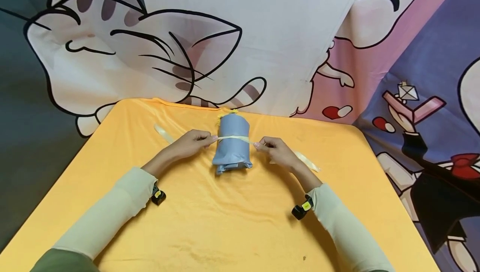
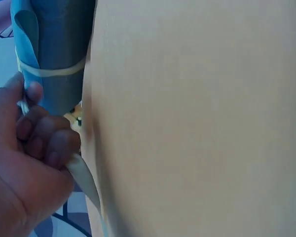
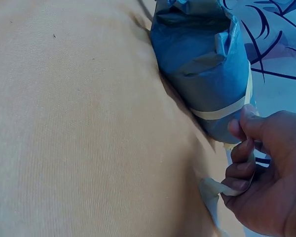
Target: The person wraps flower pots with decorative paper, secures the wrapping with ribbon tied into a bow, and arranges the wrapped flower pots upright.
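A blue paper-wrapped bundle (image 1: 233, 125) lies on the yellow cloth, its crumpled end toward me. Small yellow pieces, perhaps petals (image 1: 221, 118), poke out at the far end. Around its middle runs a cream ribbon (image 1: 234, 137), flat against the paper. My left hand (image 1: 190, 143) pinches the ribbon between thumb and forefinger, just left of the bundle. On the other side, my right hand (image 1: 278, 152) pinches it likewise. From the left fist a loose ribbon tail (image 2: 85, 181) trails down; another tail (image 3: 211, 192) hangs from the right hand. The bundle's underside is hidden.
The yellow cloth (image 1: 225, 222) covers the table, with light wrinkles. Behind it hangs a cartoon cat backdrop (image 1: 285, 34), and more printed cloth (image 1: 431, 76) stands at the right. Ribbon ends (image 1: 308, 161) lie beyond the hands on both sides. Black wrist cameras (image 1: 300, 210) are strapped on.
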### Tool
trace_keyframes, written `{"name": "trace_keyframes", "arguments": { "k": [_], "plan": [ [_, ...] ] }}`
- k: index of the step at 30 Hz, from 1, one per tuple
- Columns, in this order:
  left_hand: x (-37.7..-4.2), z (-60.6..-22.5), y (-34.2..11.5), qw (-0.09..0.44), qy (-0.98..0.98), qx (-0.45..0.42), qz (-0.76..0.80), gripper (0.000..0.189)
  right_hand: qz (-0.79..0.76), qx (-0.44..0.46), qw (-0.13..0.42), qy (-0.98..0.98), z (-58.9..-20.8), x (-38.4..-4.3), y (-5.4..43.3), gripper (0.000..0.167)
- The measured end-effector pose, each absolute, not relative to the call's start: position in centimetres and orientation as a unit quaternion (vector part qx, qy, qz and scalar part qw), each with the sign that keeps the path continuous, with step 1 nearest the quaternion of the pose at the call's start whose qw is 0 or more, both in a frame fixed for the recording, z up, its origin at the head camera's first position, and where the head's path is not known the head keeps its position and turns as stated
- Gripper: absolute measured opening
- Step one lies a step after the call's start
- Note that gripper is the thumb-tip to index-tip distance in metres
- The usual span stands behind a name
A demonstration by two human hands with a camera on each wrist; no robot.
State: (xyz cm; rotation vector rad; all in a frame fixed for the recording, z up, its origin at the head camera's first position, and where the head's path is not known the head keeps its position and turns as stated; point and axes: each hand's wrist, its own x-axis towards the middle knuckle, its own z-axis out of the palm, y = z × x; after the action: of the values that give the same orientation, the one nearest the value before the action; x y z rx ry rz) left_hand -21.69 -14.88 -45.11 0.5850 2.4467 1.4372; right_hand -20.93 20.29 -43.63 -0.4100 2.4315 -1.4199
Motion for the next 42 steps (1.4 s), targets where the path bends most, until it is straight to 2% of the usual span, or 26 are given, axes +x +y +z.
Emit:
{"name": "trace_keyframes", "arguments": {
  "k": [13,19,27,34,37,40,42],
  "plan": [
    [-21.9,-44.5,-15.4,0.108,0.844,0.213,0.480,0.050,-0.479,-0.121,0.123,0.861,-43.3,-20.2,21.1,0.044],
    [-22.1,-44.8,-15.4,0.103,0.856,0.216,0.458,0.047,-0.474,-0.124,0.130,0.862,-43.5,-19.8,20.5,0.039],
    [-22.1,-44.8,-14.8,0.082,0.869,0.209,0.442,0.032,-0.458,-0.134,0.156,0.865,-43.7,-20.1,20.0,0.039],
    [-21.7,-44.7,-14.6,0.101,0.865,0.201,0.448,0.033,-0.472,-0.117,0.186,0.853,-43.3,-20.4,20.2,0.035],
    [-21.4,-44.2,-14.4,0.074,0.884,0.177,0.427,0.032,-0.467,-0.104,0.174,0.861,-42.7,-20.4,20.1,0.033],
    [-21.0,-43.5,-13.8,0.029,0.902,0.146,0.404,0.035,-0.445,-0.083,0.144,0.880,-41.9,-20.2,19.6,0.045],
    [-20.7,-43.1,-13.3,0.021,0.905,0.140,0.401,0.042,-0.434,-0.068,0.135,0.888,-41.5,-20.0,19.0,0.063]
  ]
}}
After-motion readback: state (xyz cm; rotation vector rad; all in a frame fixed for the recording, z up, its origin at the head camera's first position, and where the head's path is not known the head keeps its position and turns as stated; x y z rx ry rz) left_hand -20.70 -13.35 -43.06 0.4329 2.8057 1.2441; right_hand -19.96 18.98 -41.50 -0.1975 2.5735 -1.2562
